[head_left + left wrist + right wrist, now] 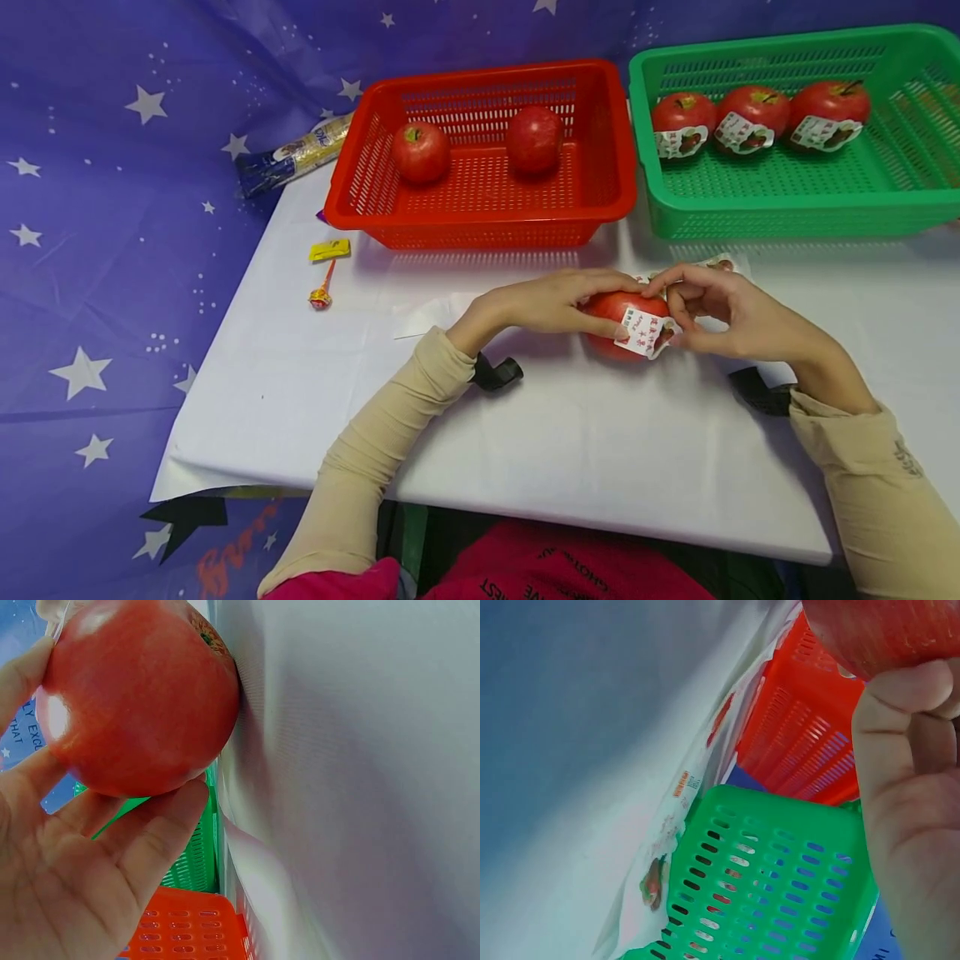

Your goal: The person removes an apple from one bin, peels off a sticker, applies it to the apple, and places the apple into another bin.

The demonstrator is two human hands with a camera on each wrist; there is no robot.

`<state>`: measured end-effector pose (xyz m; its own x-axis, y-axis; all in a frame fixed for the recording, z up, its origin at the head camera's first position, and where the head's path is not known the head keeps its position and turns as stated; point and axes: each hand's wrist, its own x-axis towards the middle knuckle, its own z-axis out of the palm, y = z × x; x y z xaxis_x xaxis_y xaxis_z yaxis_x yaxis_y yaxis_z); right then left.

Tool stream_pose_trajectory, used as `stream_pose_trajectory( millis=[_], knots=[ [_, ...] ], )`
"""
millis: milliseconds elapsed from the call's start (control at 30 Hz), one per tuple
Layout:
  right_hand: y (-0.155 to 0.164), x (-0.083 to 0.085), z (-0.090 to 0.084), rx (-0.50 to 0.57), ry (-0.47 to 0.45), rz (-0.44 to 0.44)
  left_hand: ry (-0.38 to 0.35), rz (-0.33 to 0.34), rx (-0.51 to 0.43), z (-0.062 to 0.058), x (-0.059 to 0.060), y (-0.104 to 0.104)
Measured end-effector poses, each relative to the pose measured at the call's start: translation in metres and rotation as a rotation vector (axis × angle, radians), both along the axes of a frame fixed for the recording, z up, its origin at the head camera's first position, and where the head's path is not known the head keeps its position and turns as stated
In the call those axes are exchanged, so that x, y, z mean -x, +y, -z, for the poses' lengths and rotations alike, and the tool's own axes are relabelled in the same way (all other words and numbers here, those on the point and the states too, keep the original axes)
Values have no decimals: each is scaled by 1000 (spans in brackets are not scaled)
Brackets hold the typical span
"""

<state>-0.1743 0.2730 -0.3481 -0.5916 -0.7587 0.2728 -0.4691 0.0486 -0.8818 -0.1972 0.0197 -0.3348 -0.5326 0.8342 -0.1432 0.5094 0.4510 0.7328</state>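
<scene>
Behind the red basket (480, 221) you have a purple cloth (82, 275) printed with white stars; beneath the basket, and on toward you, spreads the white surface (637, 450). The green basket (795, 200) stands just to the red basket's right, with three apples (757, 100) in a row inside, each bearing a white label. In the red basket itself sit two bare apples, one toward its left (422, 152), the other toward its right (534, 140).

Both your hands work in front of the red basket's right end. Your left hand (555, 304) holds the large red apple (630, 304) there, fingers over its top and thumb on its near side. Your right hand (738, 312) has its fingers bent round the apple's other side; you cannot tell whether they pinch the white label (643, 332) on its near face.

Left of the red basket, just beside it, lies a gold-and-blue packet (296, 158). White paper (427, 317) lies in front of the basket, and a printed strip (727, 265) to its front right. Off its front left corner rest a lollipop (320, 296) and a yellow sweet (330, 250).
</scene>
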Motion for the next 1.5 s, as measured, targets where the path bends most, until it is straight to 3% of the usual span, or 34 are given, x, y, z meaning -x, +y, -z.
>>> stream_pose_trajectory(
  millis=[333, 533, 767, 1067, 1233, 1367, 1433, 1500],
  knots=[
    [-10, -8, -8, -204, 80, 285, 0, 5, 5, -4, 1, 3],
    [-1, -3, -7, -273, 101, 291, -26, -3, -14, -4, 2, 3],
    [6, -1, -5, -286, -8, 189, -19, 26, -32, -6, 1, 3],
    [12, 6, 4, -374, 133, 217, -51, 116, -45, -8, -1, -2],
    [4, 0, 0, -427, 51, 199, 1, 121, 31, -12, -4, -1],
    [-18, -9, -2, -473, 46, 180, 130, 118, 149, -26, -9, 7],
    [-26, -13, -3, -508, 87, 188, 162, 124, 179, -41, -7, 11],
    [-30, -15, -4, -543, 136, 184, 154, 87, 164, -58, 0, 13]
  ],
)
